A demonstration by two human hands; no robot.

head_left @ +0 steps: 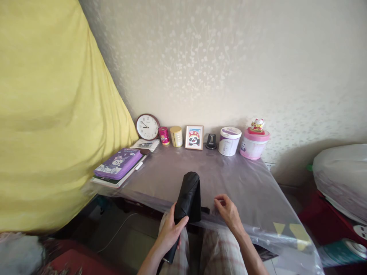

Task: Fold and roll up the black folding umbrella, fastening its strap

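Observation:
My left hand (171,231) is wrapped around a folded black umbrella (187,194), gripping it near its lower end. It is tilted, its wide rounded end up and to the right above the table's front edge, its narrow end down toward my lap. A loose flap of black cloth hangs on its right side, and a short black strap (205,210) sticks out from there. To the right, my right hand (228,211) hovers over the table edge with its fingers curled together. Nothing shows between them, and they are apart from the strap.
A plastic-covered table (229,179) stands before me. Along its back are a clock (147,126), a picture frame (194,137), several tins and tubs, and a lucky-cat figure (257,125). A purple case (118,163) lies on books at left. Yellow cloth (51,114) hangs at left.

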